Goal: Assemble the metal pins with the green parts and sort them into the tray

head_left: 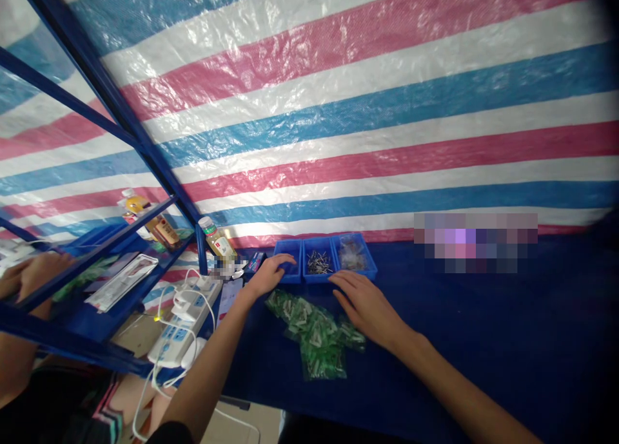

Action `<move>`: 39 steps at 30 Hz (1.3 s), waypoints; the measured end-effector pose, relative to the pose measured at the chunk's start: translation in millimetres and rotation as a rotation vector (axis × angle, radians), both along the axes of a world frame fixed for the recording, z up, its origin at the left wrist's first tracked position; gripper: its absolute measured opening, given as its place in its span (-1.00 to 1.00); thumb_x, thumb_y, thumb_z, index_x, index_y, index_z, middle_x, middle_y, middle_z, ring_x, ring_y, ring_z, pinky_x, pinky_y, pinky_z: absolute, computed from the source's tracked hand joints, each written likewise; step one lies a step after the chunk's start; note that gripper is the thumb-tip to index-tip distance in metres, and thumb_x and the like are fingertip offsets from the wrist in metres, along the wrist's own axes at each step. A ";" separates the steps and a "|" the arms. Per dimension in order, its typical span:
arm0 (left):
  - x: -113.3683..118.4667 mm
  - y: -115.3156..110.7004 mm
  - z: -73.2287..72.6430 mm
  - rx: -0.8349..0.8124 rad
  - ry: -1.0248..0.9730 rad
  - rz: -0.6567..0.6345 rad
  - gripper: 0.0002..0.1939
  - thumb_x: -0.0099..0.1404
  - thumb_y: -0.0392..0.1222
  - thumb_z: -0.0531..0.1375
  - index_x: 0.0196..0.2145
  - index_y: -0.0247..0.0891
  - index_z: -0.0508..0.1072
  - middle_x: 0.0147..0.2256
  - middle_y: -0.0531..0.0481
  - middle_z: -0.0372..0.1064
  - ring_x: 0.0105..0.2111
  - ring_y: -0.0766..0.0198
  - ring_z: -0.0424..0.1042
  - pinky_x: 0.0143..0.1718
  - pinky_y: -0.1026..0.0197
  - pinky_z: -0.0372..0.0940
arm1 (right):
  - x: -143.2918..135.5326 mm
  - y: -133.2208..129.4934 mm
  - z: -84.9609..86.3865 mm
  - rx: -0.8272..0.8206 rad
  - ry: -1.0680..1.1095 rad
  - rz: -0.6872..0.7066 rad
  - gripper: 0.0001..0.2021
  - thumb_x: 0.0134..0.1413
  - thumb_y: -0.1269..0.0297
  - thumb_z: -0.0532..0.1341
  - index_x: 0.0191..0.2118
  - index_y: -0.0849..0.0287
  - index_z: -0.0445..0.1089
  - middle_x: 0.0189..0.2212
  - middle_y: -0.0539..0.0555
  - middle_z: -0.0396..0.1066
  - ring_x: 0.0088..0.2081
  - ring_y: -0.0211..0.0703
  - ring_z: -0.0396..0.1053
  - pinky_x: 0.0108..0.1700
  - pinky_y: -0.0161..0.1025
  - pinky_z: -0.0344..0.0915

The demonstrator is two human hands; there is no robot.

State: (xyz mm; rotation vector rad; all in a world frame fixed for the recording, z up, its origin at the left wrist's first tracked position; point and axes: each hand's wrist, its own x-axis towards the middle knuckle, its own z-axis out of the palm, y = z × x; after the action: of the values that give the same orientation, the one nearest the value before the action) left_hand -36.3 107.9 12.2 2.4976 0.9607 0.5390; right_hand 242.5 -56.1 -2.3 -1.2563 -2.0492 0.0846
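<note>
The only print near me is too small to read. The bottle (218, 241) has a green band under its pale cap and a white label with a red mark; the small dark box (255, 263) beside it carries pink and light blue print, and the power strip (167, 344) has blue patches around its sockets.

The green bags (316, 334) lie in a loose, overlapping heap on the blue table (271, 383), just in front of the bins and between my forearms. They are small, flat, shiny and see-through, with pale slender pieces showing inside.

My left hand (271, 276) is palm down, fingers half bent and apart from the thumb, reaching over the left bin (290, 279); I cannot tell whether its fingertips touch anything. The middle bin (317, 278) holds slender metal pieces, and the right bin (370, 265) holds clear bags. My right hand (365, 302) is open and loosely arched beside the heap, fingertips near the front of the middle bin, gripping nothing that I can see.
</note>
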 end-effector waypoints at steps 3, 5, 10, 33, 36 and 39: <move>3.1 6.5 21.3 0.026 0.055 0.006 -0.43 0.10 -0.43 0.11 0.04 -0.11 0.54 0.09 -0.04 0.48 0.16 0.05 0.39 0.30 -0.04 0.21 | -11.9 23.7 -2.4 0.066 -0.102 0.013 -0.62 0.33 0.39 0.10 0.21 0.19 0.37 0.13 0.23 0.44 0.22 0.10 0.30 0.28 0.13 0.22; 11.1 13.5 37.5 0.097 0.039 0.014 -0.52 0.21 -0.35 0.14 0.07 -0.13 0.52 0.08 -0.07 0.48 0.12 0.05 0.41 0.27 -0.03 0.23 | -21.1 34.6 -9.4 0.090 -0.164 0.000 -0.62 0.32 0.43 0.11 0.20 0.25 0.37 0.12 0.28 0.44 0.22 0.13 0.29 0.30 0.14 0.16; 49.9 42.5 43.6 0.211 0.038 0.045 -0.62 0.43 -0.16 0.07 0.12 -0.22 0.50 0.10 -0.17 0.46 0.10 0.06 0.42 0.23 0.03 0.23 | -30.0 48.2 -31.0 0.094 -0.203 -0.042 -0.68 0.30 0.49 0.12 0.11 0.28 0.44 0.02 0.27 0.50 0.13 0.13 0.33 0.20 0.06 0.21; 76.7 37.7 61.5 -0.095 -0.146 -0.083 -0.76 0.38 -0.02 0.15 -0.19 -0.26 0.40 -0.20 -0.04 0.43 -0.16 0.18 0.38 -0.01 0.16 0.28 | -26.1 27.6 -22.5 0.145 -0.241 0.122 -0.56 0.34 0.23 0.22 0.26 0.21 0.33 0.24 0.24 0.34 0.31 0.14 0.17 0.34 0.15 0.11; 75.7 27.5 62.4 -0.119 -0.229 -0.128 -0.76 0.37 -0.03 0.19 -0.19 -0.27 0.42 -0.14 -0.10 0.45 -0.09 0.13 0.40 0.04 0.12 0.26 | -24.8 20.5 -19.6 0.144 -0.256 0.177 -0.47 0.34 0.18 0.22 0.34 0.21 0.23 0.36 0.25 0.17 0.42 0.17 0.00 0.39 0.18 0.06; 71.2 13.0 63.6 -0.141 -0.300 -0.180 -0.75 0.35 -0.03 0.25 -0.19 -0.29 0.46 -0.08 -0.16 0.45 -0.02 0.10 0.41 0.11 0.09 0.25 | -24.2 19.4 -22.0 0.134 -0.277 0.245 -0.45 0.35 0.20 0.21 0.36 0.22 0.20 0.39 0.26 0.12 0.45 0.14 -0.08 0.40 0.18 0.08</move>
State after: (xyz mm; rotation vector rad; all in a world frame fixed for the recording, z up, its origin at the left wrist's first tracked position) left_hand 34.9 120.9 75.9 2.2659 0.6309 0.7347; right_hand 218.3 -36.7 -24.3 -0.9734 -2.3977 -0.1181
